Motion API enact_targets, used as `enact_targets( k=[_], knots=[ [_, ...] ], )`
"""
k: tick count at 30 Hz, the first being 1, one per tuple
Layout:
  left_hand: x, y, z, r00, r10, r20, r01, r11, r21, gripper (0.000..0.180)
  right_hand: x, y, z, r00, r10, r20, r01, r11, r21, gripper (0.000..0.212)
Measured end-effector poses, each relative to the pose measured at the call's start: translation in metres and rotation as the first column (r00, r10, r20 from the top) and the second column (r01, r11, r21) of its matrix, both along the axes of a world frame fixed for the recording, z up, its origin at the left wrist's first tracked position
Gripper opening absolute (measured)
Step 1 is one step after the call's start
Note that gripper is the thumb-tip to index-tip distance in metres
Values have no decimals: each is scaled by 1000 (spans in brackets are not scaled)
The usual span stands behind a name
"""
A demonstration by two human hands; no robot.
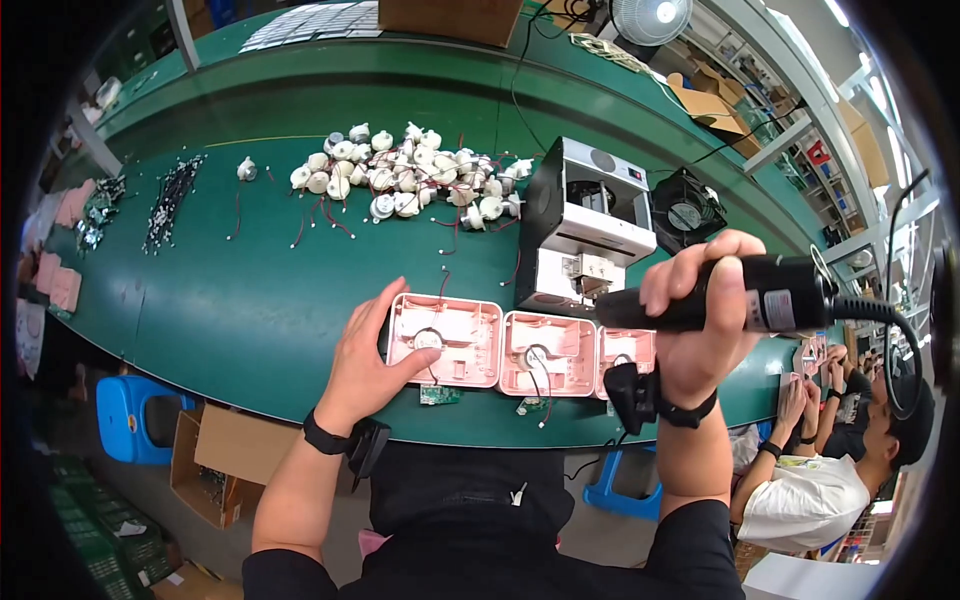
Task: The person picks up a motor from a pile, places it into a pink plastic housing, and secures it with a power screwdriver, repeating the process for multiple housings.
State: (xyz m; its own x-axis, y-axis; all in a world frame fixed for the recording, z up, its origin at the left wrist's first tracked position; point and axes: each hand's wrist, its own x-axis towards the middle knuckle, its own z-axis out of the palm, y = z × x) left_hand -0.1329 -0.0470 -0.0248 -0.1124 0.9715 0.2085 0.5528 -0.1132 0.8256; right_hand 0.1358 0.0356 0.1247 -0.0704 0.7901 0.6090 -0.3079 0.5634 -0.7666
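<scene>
My left hand (pixel 365 355) holds the left-hand pink plastic housing (pixel 475 345). Its fingers lie along the outer left wall, and the thumb presses on a round white part inside. In my right hand (pixel 715 310) is a black corded electric screwdriver (pixel 785 293), lying roughly level with its narrower end to the left. That end is at the front of a silver and black screw feeder (pixel 595 235); the bit itself cannot be made out. Two more pink housings stand in the row, a middle one (pixel 575 375) and a right one (pixel 640 345) partly hidden by my wrist.
White round motor-like parts with red and black wires (pixel 410 170) lie heaped at the back. Small green circuit boards (pixel 440 395) are by the front edge. A black fan (pixel 690 210) stands beside the feeder. Co-workers' hands (pixel 795 405) are at far right; a blue stool (pixel 130 420) is lower left.
</scene>
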Motion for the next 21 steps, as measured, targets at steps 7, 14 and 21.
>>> enact_targets(
  k=[7, 14, 21],
  knots=[
    [1, 1, 5, 999, 0, -49, -3, 999, -54, 84, 16, 29, 6, 992, -124, 41, 124, 992, 1, 18],
    [2, -6, 6, 999, 32, -39, -35, 996, -81, 82, 5, 34, 9, 980, -109, 166, 121, 991, -61, 17],
    [-3, -3, 0, 998, 13, -56, -16, 999, -42, 82, -44, -14, 18, 984, 165, 72, -154, 979, -132, 24]
  ],
)
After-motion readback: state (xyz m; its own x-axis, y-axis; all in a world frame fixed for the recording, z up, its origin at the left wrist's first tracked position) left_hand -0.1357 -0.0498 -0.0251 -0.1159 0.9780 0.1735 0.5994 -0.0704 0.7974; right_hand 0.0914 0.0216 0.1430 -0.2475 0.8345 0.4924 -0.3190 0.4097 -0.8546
